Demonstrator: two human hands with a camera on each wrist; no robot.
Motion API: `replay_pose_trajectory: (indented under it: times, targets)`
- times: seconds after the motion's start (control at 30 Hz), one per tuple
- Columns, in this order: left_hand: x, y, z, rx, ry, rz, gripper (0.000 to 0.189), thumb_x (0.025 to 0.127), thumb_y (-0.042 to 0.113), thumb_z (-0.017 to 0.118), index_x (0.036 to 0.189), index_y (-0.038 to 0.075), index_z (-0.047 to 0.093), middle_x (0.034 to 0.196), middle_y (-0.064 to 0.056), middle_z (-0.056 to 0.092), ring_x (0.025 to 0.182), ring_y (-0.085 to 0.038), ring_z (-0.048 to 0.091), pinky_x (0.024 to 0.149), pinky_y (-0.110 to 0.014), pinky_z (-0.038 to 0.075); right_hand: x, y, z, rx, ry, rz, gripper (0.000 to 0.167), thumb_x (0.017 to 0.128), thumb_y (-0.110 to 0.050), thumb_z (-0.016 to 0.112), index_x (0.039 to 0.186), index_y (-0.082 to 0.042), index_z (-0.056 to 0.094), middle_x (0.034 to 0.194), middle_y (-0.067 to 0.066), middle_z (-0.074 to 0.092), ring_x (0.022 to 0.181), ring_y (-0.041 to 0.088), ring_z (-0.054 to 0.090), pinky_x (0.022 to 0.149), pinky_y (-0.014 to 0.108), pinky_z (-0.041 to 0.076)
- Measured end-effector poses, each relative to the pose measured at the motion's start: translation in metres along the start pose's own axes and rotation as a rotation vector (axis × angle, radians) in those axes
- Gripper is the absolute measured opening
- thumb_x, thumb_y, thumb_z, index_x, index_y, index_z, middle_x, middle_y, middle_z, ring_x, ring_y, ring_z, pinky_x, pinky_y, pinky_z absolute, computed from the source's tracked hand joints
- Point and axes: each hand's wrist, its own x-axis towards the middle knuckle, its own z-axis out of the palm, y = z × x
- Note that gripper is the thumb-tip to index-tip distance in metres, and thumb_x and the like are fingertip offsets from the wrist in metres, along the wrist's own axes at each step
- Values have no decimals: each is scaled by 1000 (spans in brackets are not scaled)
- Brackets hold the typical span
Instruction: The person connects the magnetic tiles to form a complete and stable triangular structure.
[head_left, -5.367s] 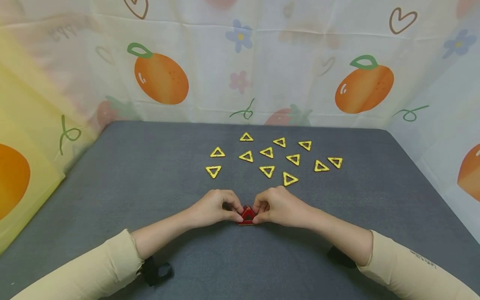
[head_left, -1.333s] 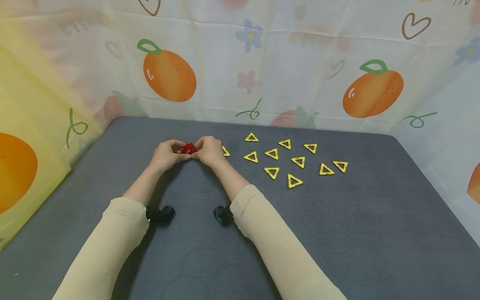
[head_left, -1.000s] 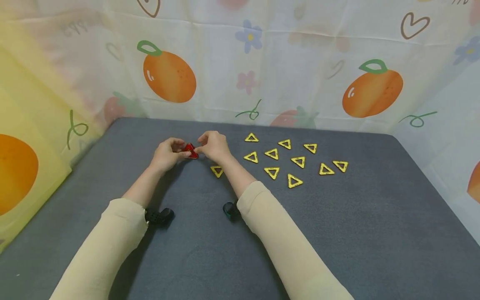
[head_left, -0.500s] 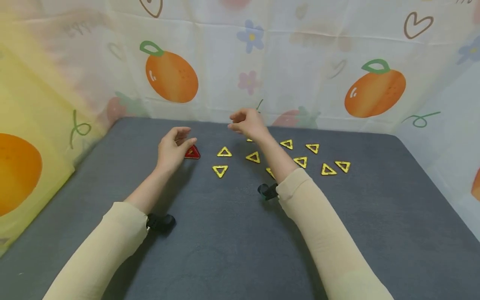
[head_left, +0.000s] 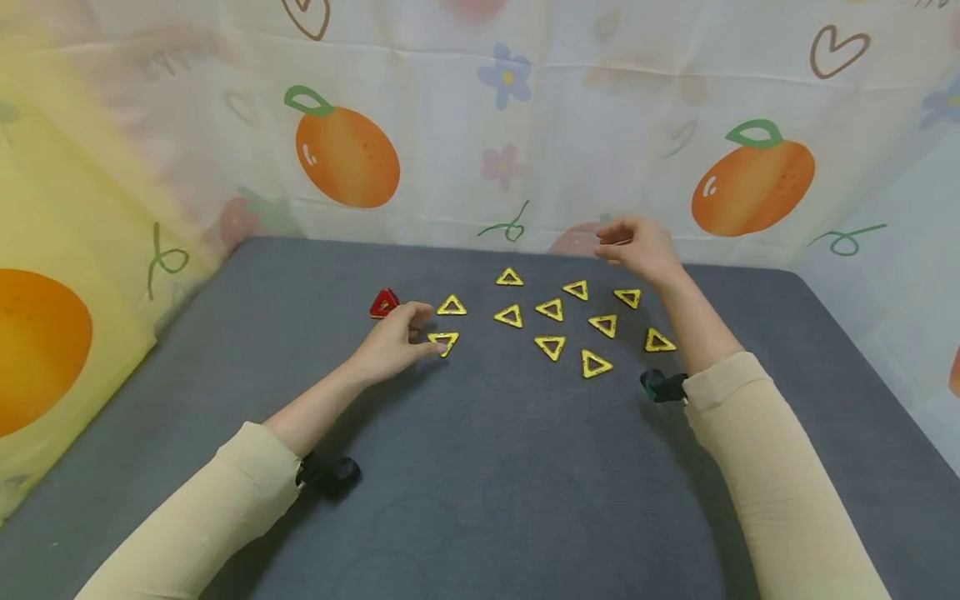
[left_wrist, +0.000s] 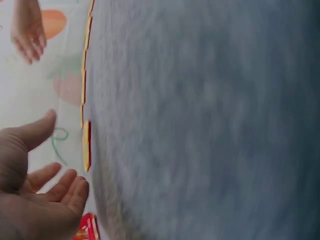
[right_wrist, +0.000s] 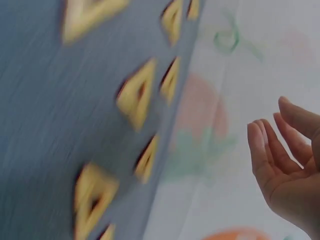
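Note:
A red triangular piece [head_left: 385,302] stands at the far left of the table in the head view, just beyond my left hand [head_left: 393,342]. That hand hovers with thumb and fingers apart, its thumb tip overlapping a yellow hollow triangle [head_left: 444,343]. The left wrist view has nothing between those fingers [left_wrist: 65,192], and a yellow triangle edge [left_wrist: 87,145] lies past them. Raised over the table's back right, my right hand [head_left: 637,246] has loosely bent fingers and holds nothing. In the right wrist view, this hand [right_wrist: 285,155] is apart from the blurred yellow triangles [right_wrist: 137,95].
Several more yellow triangles lie flat and scattered, among them one [head_left: 596,363] nearest the front and one [head_left: 510,277] near the back. A printed cloth [head_left: 435,125] hangs behind the dark grey table [head_left: 480,492]. Black cameras [head_left: 330,477] sit on both wrists.
Both hands carried the red piece from the front middle to the far left and let it go. Since then the right hand has swung right, and the left has come forward and right.

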Motion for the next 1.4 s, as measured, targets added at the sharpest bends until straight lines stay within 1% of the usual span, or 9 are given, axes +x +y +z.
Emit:
replay_pose_trajectory:
  times: [0.2,0.27,0.4,0.43,0.57,0.63,0.8,1.0,1.4]
  targets:
    - [-1,-9,6,-10,-2,-16,66,88,25,76,141,1,46,144,-18,49,132,-34,48,114,-48,40,-22,48,-38,-64,-15,54,45,99,-26,60,136,0,53,137,25,56,116,35,61,98,46,54]
    - [-1,-13,6,-22,-4,-18,62,89,24,75,140,2,48,144,-18,49,133,-34,47,114,-49,39,-27,63,-51,-92,-31,67,50,98,-31,61,137,-1,53,138,26,56,104,19,67,92,38,57]
    - [-3,-17,3,-48,-13,-16,55,91,21,73,138,3,51,143,-17,47,135,-35,46,115,-49,38,-36,89,-74,-167,-107,107,60,97,-42,61,139,0,52,140,27,54,92,-1,62,89,35,58]
    - [-3,-17,3,-49,-12,-15,54,91,20,72,138,4,51,143,-17,47,134,-35,46,115,-49,38,-38,95,-78,-171,-134,114,63,96,-43,61,139,1,51,141,28,53,94,0,63,91,38,57]
    - [-2,-17,3,-43,-15,-13,52,92,20,71,137,4,52,143,-17,47,134,-35,46,115,-49,38,-47,116,-90,-190,-267,155,68,96,-45,61,143,2,46,146,29,47,120,31,60,99,47,53]
    - [-2,-16,4,-40,-16,-14,51,92,20,71,137,4,53,143,-17,47,134,-35,46,115,-49,38,-50,124,-92,-184,-338,166,69,96,-44,61,145,2,44,148,29,44,130,42,50,102,49,51]
    - [1,-15,7,-28,-20,-8,50,93,20,70,137,5,54,142,-17,47,133,-35,46,114,-49,39,-54,137,-92,-172,-436,183,69,95,-42,64,146,0,42,152,27,39,138,44,41,111,55,42]
    - [3,-15,8,-22,-18,-10,49,93,19,70,137,5,55,141,-17,48,132,-35,47,114,-49,39,-54,142,-85,-201,-415,157,65,92,-37,70,140,1,48,142,27,47,128,40,47,104,56,42]
    - [5,-15,12,2,-14,-4,45,94,18,69,135,4,57,139,-18,49,131,-36,48,113,-49,40,-54,145,-76,-287,-378,156,53,86,-36,77,122,-2,58,112,11,53,101,21,45,84,34,39]
